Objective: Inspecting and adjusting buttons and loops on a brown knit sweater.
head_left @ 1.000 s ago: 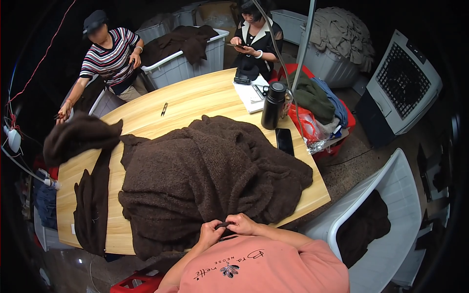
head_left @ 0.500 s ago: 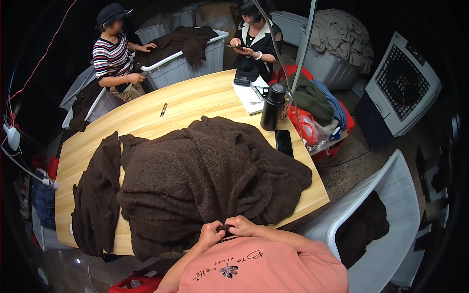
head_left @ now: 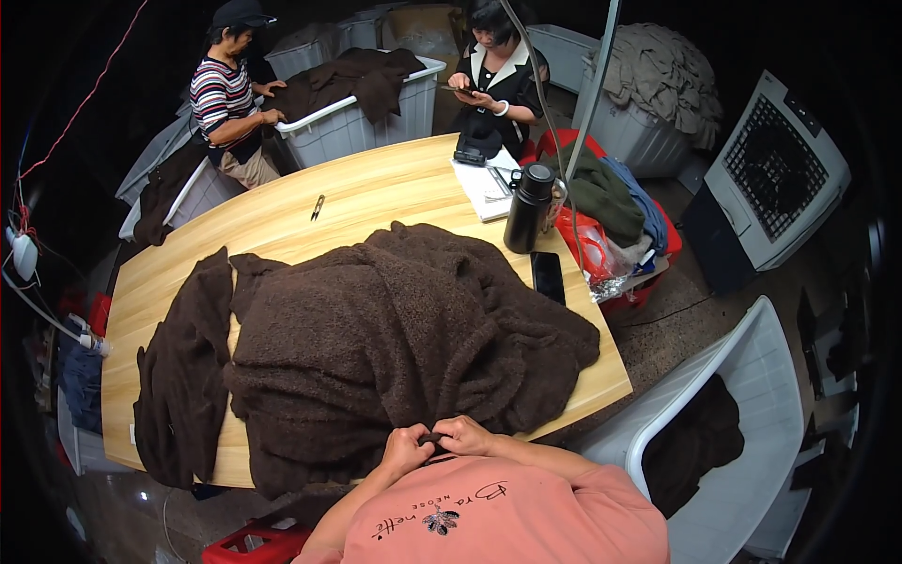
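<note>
A large heap of dark brown fleecy fabric (head_left: pixel 357 329) covers much of the wooden table (head_left: pixel 272 226) and hangs over its near edge. There, close to my body, my left hand (head_left: pixel 407 449) and my right hand (head_left: pixel 463 436) are both closed on a gathered edge of this fabric. They sit side by side with a small dark fold between them. Folds run from the heap toward my fingers. Left of the heap lies a separate piece of brown fabric (head_left: pixel 186 376), flat and long.
Thread snips (head_left: pixel 318 207) lie on the table's far part. A black flask (head_left: pixel 530 209), phone (head_left: pixel 547 278) and papers (head_left: pixel 484 191) stand or lie at right. Two people are beyond the table. A grey bin (head_left: pixel 752 395) is at my right, a red stool (head_left: pixel 254 545) lower left.
The person in stripes at the far left has turned toward the bin, both hands nearer its rim. My hands keep their grip on the fabric; the view has shifted slightly.
</note>
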`<state>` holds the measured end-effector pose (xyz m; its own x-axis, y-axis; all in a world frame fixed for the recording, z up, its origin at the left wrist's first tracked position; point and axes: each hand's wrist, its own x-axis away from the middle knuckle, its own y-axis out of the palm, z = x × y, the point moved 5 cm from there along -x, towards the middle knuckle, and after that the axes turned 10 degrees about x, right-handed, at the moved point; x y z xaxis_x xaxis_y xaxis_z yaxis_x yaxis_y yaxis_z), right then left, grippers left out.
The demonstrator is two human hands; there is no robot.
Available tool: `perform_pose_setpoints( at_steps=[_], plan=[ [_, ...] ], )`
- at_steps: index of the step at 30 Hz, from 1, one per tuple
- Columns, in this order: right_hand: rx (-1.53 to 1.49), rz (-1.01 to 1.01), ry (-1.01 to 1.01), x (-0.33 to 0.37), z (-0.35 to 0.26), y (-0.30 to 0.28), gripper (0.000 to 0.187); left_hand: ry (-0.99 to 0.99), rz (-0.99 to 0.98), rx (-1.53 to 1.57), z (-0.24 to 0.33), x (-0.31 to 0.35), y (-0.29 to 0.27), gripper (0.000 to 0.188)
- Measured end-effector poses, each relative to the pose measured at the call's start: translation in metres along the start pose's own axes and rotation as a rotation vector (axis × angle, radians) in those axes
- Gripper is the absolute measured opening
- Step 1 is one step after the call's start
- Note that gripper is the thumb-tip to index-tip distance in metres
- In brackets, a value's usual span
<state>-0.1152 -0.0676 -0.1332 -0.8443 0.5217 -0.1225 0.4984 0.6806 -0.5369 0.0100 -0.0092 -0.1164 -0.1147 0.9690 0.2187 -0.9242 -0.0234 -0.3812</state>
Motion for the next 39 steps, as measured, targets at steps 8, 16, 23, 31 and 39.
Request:
perform_pose_setpoints(
  at_steps=[8, 16, 23, 31, 39],
  plan=[
    [0.085, 0.143, 0.021, -0.002, -0.007, -0.01, 0.008, 0.007, 0.075, -0.121, 0.009, -0.009, 0.003, 0.014],
    [0.084, 0.136, 0.119, -0.005, -0.009, -0.013, 0.01, -0.002, 0.059, 0.009, 0.007, -0.007, 0.002, 0.02],
    [0.175, 0.611, 0.132, 0.009, -0.014, -0.055, 0.009, -0.053, 0.017, 0.119, -0.001, -0.006, 0.002, 0.016],
    [0.403, 0.623, 0.683, 0.05, 0.076, -0.112, 0.043, -0.092, 0.007, 0.308, -0.011, -0.009, 0.006, 0.014],
    [-0.347, 0.814, 0.701, 0.064, 0.134, -0.097, 0.063, -0.016, 0.012, 0.317, -0.004, -0.011, 0.0, 0.013]
  ],
)
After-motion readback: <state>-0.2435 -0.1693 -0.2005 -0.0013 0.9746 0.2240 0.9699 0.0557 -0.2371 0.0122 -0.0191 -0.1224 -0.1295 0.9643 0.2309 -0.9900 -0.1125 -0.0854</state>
